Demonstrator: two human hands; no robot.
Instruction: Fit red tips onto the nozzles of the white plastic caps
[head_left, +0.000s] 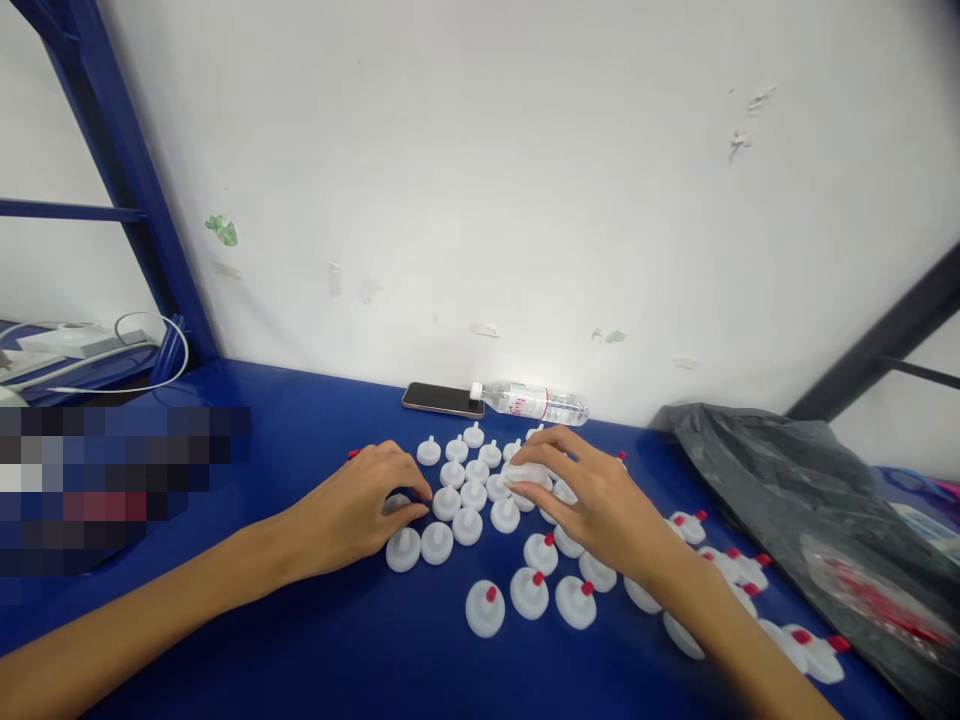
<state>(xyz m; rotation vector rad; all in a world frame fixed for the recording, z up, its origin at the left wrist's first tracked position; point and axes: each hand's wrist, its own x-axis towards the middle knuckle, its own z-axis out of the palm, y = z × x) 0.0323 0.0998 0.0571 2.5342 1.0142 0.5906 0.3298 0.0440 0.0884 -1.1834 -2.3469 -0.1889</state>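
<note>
Many round white nozzle caps, each with a short upright spout, stand on the blue tabletop. Curled fingers and thumb of my left hand close round one white nozzle cap at the left of the group, mostly hidden behind the hand. My right hand pinches another white nozzle cap between thumb and fingers over the right side of the group. Nearer to me and under my right forearm are caps with red tips. A single red tip shows behind my left hand.
Against the wall lie a dark phone and a clear plastic bottle on its side. A grey plastic bag covers the right edge, with a clear packet of red pieces on it. Blue posts and a white cable stand left.
</note>
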